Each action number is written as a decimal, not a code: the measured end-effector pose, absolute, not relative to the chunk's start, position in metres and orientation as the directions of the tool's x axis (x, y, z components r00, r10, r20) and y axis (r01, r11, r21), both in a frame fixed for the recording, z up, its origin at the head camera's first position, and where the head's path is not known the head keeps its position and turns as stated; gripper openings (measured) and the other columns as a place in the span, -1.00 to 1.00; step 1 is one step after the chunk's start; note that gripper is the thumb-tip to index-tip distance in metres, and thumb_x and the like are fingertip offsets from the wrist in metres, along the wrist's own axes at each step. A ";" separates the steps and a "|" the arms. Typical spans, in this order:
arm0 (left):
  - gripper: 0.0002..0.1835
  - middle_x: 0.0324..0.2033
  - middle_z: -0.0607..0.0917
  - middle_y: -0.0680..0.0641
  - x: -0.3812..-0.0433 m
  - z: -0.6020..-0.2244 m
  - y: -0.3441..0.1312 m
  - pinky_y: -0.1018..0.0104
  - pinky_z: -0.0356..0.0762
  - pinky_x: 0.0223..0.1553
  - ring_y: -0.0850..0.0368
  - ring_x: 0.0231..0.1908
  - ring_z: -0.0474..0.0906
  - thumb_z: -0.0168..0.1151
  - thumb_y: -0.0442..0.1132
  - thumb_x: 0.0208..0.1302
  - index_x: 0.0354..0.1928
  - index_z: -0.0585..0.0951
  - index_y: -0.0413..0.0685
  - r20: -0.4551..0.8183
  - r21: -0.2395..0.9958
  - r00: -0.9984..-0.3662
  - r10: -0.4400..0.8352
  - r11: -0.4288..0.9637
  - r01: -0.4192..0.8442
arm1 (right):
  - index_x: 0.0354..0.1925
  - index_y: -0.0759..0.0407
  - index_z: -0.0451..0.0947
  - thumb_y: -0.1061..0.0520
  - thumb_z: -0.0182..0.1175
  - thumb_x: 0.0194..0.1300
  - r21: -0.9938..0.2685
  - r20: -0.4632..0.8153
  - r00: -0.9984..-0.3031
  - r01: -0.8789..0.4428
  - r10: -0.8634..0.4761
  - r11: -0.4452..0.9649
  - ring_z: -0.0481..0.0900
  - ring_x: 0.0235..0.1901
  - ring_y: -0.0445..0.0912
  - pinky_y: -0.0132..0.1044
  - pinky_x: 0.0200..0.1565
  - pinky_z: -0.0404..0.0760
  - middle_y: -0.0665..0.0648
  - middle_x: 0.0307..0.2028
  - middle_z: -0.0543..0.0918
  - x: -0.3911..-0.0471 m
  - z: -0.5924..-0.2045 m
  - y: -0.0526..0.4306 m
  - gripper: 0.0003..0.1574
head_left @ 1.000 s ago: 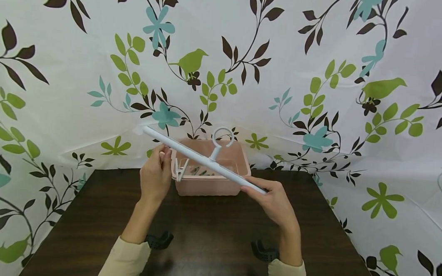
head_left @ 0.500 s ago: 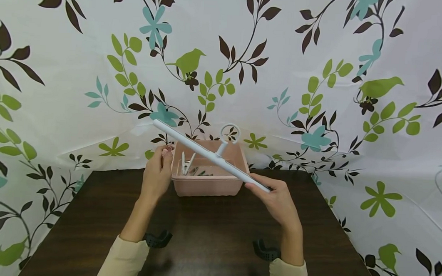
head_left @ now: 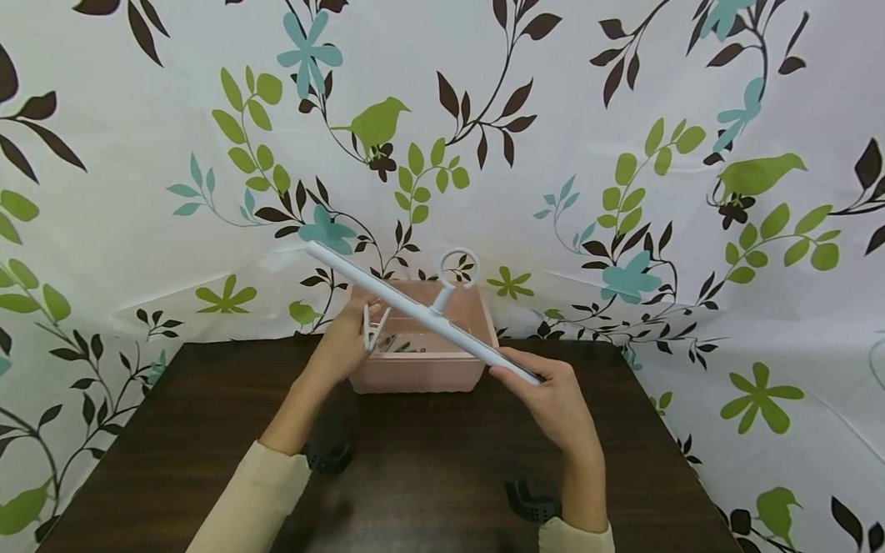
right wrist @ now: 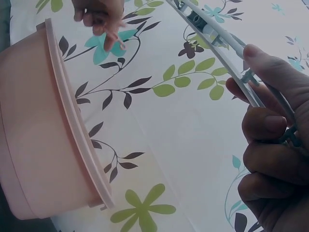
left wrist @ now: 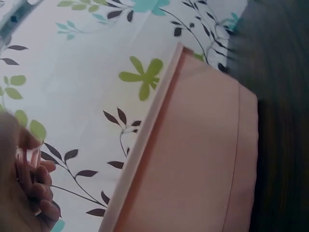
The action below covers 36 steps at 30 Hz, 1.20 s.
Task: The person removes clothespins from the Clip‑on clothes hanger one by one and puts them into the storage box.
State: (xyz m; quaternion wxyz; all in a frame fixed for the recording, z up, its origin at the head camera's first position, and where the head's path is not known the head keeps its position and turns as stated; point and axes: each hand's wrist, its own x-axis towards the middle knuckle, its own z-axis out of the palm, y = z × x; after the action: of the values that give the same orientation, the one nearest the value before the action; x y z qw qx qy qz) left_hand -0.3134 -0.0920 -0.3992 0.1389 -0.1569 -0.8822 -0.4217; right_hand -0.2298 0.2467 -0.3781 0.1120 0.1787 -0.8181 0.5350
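A white plastic hanger [head_left: 418,309] with a ring-like hook is held up at a slant over the pink bin [head_left: 415,375]. My right hand [head_left: 556,399] grips its lower right end; the right wrist view shows thumb and fingers around the hanger's ribbed underside [right wrist: 231,48]. A white V-shaped piece [head_left: 370,333] shows below the bar. My left hand [head_left: 343,338] is beside that piece, at the bin's left side. Between its thumb and fingers it pinches a small pink clip [left wrist: 30,162], partly covered by the fingers, also visible in the right wrist view.
Several small greenish things [head_left: 403,346] lie inside the bin, which stands at the back of the dark wooden table [head_left: 424,476]. A patterned sheet [head_left: 569,149] hangs behind it. Black wrist mounts [head_left: 532,502] sit below both forearms.
My left hand has moved right, in under the hanger's bar, with the pink clip. The hanger shifted slightly right and up earlier, then held still in my right hand.
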 end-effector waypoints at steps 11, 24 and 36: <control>-0.74 -0.07 0.69 -0.29 -0.328 -0.405 -0.077 -0.11 0.63 -0.23 -0.16 -0.19 0.66 0.10 -0.19 0.68 0.22 0.52 -0.17 0.500 0.484 -0.823 0.270 0.701 0.524 | 0.18 -0.12 0.80 -0.04 0.49 0.41 -0.837 0.370 -0.912 -0.410 -0.177 0.363 0.67 -0.11 -0.04 -0.25 -0.08 0.69 -0.02 0.04 0.84 -0.231 -0.378 0.249 -0.61; -0.81 -0.23 0.69 -0.26 -0.330 -0.403 -0.080 -0.20 0.66 -0.36 -0.23 -0.30 0.70 0.18 -0.15 0.58 -0.11 0.55 -0.16 0.509 0.402 -0.830 0.229 0.789 0.464 | 0.18 -0.06 0.80 -0.01 0.49 0.41 -0.839 0.370 -0.910 -0.414 -0.187 0.354 0.65 -0.13 -0.03 -0.26 -0.10 0.68 0.01 0.03 0.84 -0.230 -0.377 0.248 -0.60; -0.51 0.44 0.36 -0.41 -0.337 -0.405 -0.090 -0.09 0.69 -0.20 -0.29 -0.07 0.69 0.14 -0.37 0.56 0.46 0.44 -0.23 0.474 0.525 -0.852 0.221 0.706 0.475 | 0.19 -0.07 0.80 -0.03 0.49 0.41 -0.837 0.366 -0.913 -0.408 -0.182 0.363 0.67 -0.11 -0.02 -0.23 -0.07 0.69 0.01 0.05 0.83 -0.232 -0.379 0.247 -0.59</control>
State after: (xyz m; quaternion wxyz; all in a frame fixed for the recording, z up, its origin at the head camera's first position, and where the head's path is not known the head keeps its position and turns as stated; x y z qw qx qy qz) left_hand -0.3368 -0.0903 -0.4051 0.1919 -0.1926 -0.9034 -0.3315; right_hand -0.2315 0.2466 -0.3791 0.1061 0.1801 -0.8188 0.5346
